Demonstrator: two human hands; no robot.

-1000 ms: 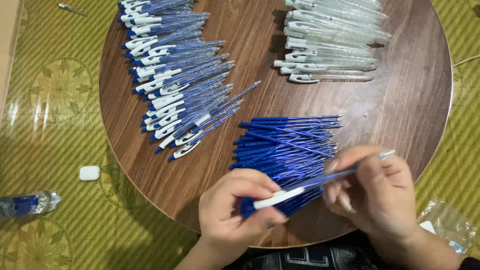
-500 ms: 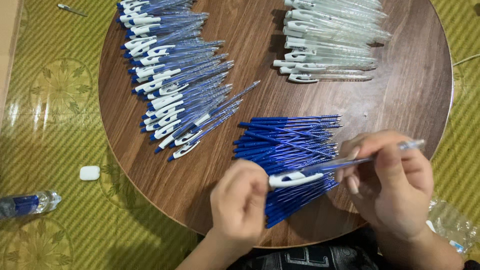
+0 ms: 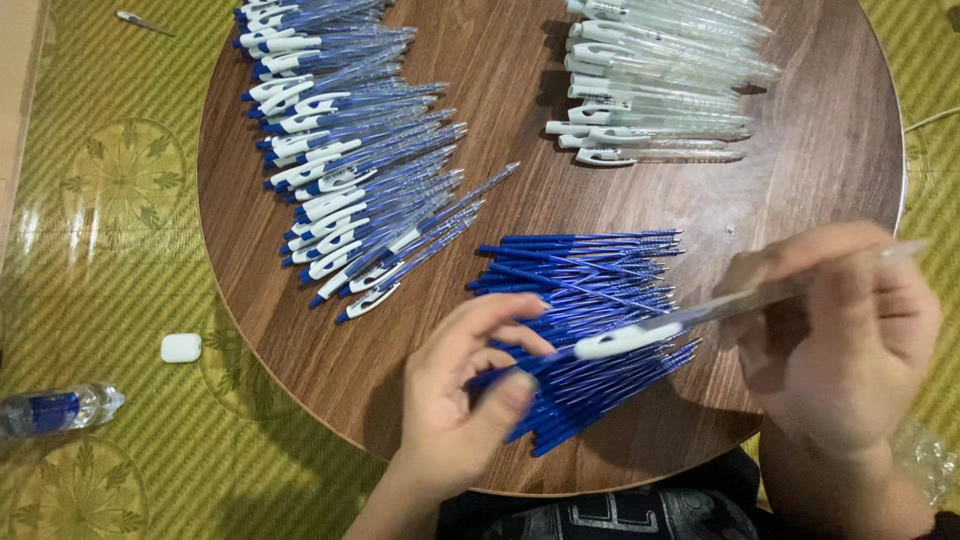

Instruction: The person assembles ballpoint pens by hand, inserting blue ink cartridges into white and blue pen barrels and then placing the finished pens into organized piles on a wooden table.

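My right hand (image 3: 850,340) has its fingers closed around a clear pen barrel (image 3: 760,295) with a white clip end, holding it slantwise just above the near edge of the round wooden table (image 3: 820,160). The far tip of the barrel blurs out past my knuckles. My left hand (image 3: 465,395) pinches a blue refill (image 3: 535,367) between thumb and fingertips, its upper end meeting the white end of the barrel; whether it is already inside I cannot tell. Under both lies the heap of loose blue refills (image 3: 585,290), fanned across the wood.

Further back on the left sits a long row of finished blue-and-white pens (image 3: 345,160), its top cut off by the frame. On the right at the back is a stack of empty clear barrels (image 3: 665,85), also cut off.

On the green patterned mat (image 3: 110,190) lie a small white rounded case (image 3: 181,347) and a plastic bottle (image 3: 55,410) with a blue label, half out of view at the left edge. A crumpled clear bag (image 3: 925,455) peeks out by my right wrist.
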